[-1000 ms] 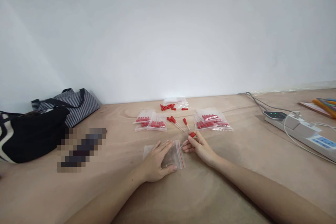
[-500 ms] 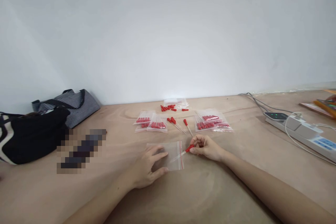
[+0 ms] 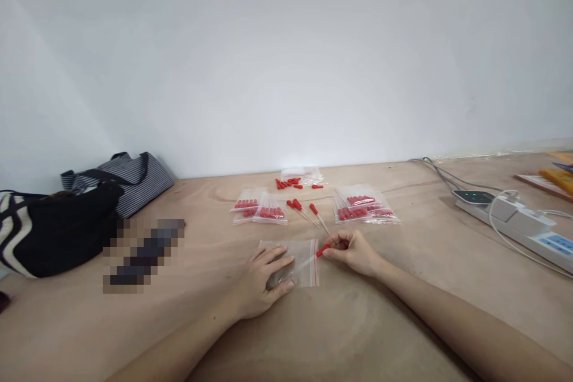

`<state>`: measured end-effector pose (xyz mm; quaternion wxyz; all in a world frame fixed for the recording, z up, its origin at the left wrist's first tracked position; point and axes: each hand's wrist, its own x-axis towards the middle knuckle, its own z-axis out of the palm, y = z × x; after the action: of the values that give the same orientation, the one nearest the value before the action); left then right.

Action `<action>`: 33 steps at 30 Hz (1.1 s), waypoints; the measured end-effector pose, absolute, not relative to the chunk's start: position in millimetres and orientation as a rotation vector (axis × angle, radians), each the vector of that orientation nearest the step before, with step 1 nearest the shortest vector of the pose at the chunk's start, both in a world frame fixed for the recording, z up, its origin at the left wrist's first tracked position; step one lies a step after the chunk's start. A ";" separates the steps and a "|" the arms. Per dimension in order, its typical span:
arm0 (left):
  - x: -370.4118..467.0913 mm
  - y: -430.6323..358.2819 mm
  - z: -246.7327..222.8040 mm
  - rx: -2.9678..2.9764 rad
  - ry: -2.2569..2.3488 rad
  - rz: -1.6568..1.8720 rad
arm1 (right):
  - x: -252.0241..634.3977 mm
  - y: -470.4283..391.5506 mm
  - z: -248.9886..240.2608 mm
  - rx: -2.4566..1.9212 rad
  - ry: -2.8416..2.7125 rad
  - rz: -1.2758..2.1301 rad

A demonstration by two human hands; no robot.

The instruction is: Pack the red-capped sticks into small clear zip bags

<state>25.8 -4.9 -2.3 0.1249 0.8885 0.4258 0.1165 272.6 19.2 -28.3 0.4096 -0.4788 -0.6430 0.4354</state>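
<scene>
My left hand (image 3: 268,280) lies with its fingers spread on a clear zip bag (image 3: 307,274) that has a red line along its right edge. My right hand (image 3: 353,252) pinches the red bulb of a dropper (image 3: 322,250); its clear tube reaches left into the bag. Just beyond my right hand lies another dropper (image 3: 314,209), its tube end near my fingers. Beside it are a few more droppers (image 3: 297,205). Filled bags of red-bulbed droppers rest in a left pile (image 3: 271,212) and a right pile (image 3: 358,213).
Loose red bulbs (image 3: 286,184) and clear tubes lie near the wall by a plastic bag (image 3: 299,172). A black bag (image 3: 67,233), a striped bag (image 3: 147,182) and a blurred dark object (image 3: 145,253) are at the left. A power strip (image 3: 550,239) with cables stands at the right.
The dropper in my right hand has gone further into the clear bag. My left hand and the bag have shifted slightly right, toward the red bulb.
</scene>
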 end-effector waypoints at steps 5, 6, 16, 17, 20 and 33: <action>27.8 -2.8 -7.2 2.599 1.229 0.358 | 264.7 8.0 -21.2 -1.166 -1.812 1.160; 27.8 -3.1 -7.5 2.601 1.232 0.356 | 263.9 6.2 -19.5 -1.147 -1.856 1.167; 32.8 -5.6 -4.6 2.692 1.355 0.503 | 271.9 15.1 -22.0 -1.191 -1.777 1.129; 34.2 -5.6 -5.5 2.681 1.353 0.516 | 270.0 14.8 -22.4 -1.183 -1.788 1.131; 38.2 -5.4 -8.3 2.666 1.342 0.550 | 259.9 11.1 -21.9 -1.123 -1.878 1.125; 41.7 -5.8 -10.5 2.643 1.289 0.624 | 245.3 4.6 -19.2 -0.975 -1.958 1.165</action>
<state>41.7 -5.8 -10.5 0.0679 0.8772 0.4277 0.2073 245.3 4.6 -19.2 0.3257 -0.3719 -0.7471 0.4443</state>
